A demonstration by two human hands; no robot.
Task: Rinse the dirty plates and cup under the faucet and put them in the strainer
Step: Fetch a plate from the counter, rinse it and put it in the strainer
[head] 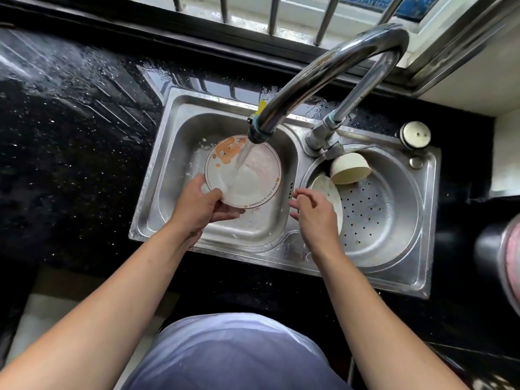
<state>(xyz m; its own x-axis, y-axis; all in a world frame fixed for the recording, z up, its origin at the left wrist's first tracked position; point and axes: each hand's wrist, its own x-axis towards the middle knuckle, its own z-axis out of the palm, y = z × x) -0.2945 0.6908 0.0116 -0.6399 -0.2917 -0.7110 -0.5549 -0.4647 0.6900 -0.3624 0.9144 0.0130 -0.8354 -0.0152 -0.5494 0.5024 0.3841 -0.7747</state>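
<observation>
A person's left hand point(201, 205) grips the near edge of a white plate point(243, 171) with an orange pattern, holding it under running water from the faucet point(323, 77) over the left sink basin point(168, 170). The right hand point(313, 211), fingers loose and apart, hovers empty between the basins. In the strainer point(380, 220) on the right, a second plate point(327, 194) leans, seemingly against its wall, beside a tipped cup point(350, 168).
</observation>
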